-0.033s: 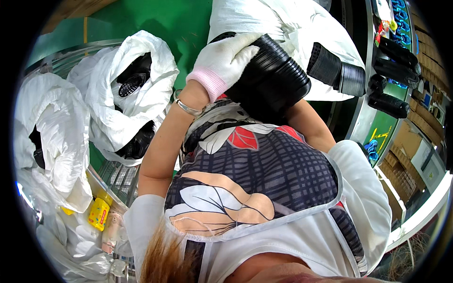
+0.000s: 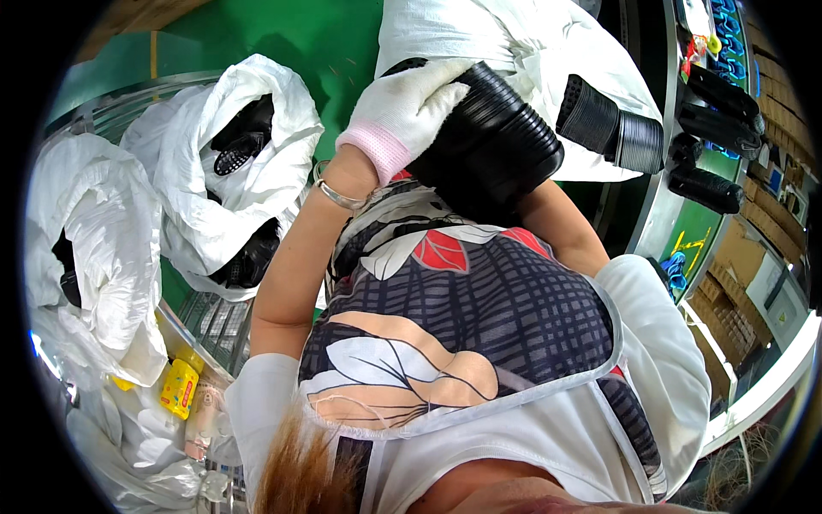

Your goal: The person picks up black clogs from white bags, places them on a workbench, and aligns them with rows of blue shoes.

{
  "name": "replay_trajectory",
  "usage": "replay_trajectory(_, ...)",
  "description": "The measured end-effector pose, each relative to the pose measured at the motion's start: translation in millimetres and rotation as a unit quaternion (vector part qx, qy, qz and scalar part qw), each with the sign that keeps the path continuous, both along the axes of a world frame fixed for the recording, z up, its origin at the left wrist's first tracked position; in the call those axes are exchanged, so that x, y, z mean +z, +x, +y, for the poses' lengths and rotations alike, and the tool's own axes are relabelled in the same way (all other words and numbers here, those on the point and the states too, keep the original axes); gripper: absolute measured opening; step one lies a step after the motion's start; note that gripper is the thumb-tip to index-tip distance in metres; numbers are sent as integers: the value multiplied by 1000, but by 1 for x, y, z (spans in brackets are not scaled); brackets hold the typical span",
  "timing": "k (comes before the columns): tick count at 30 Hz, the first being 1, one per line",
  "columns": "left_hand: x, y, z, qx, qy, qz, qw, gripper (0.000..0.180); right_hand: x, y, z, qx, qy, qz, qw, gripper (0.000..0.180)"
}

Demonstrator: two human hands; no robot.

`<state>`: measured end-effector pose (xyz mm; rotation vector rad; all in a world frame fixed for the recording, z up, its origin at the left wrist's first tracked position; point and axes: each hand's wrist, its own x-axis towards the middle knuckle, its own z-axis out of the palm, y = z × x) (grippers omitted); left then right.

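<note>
My left hand, in a white knit glove with a pink cuff, is closed on a thick stack of shiny black nested pieces. Its fingers lie over the top of the stack, with the thumb along the near side. The stack is held tilted in front of my patterned apron. My right forearm runs in behind the stack, which hides the right hand and its fingers. Just to the right, more black ribbed stacks lie on a large white sack.
Open white sacks with black pieces inside stand at the left by a metal rack. A yellow packet lies below them. Along the right, a metal-edged bench carries several black pieces. Brown cartons stand beyond.
</note>
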<state>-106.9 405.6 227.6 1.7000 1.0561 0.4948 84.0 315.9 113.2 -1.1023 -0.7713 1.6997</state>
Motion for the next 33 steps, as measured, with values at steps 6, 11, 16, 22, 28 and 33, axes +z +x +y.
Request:
replay_trajectory(6,-6,3,-1,-2,-11,0,1000,32,-5,-1,-6,43,8,-89,995,36)
replay_trajectory(11,-10,-5,5,2,27,36,999,31,-4,-19,-2,48,-5,-61,997,36)
replay_trajectory(16,-13,-31,-1,-26,-34,50,998,35,-8,-42,4,60,-17,-41,997,36)
replay_trajectory(22,-18,-56,-21,-44,-71,60,995,54,-9,-62,8,75,-27,-26,996,37)
replay_trajectory(28,-27,-65,-26,16,-117,-34,992,55,-12,-71,12,88,-35,-17,995,37)
replay_trajectory(33,-35,-80,-21,47,-115,-60,990,47,-8,-74,14,105,-48,-2,993,37)
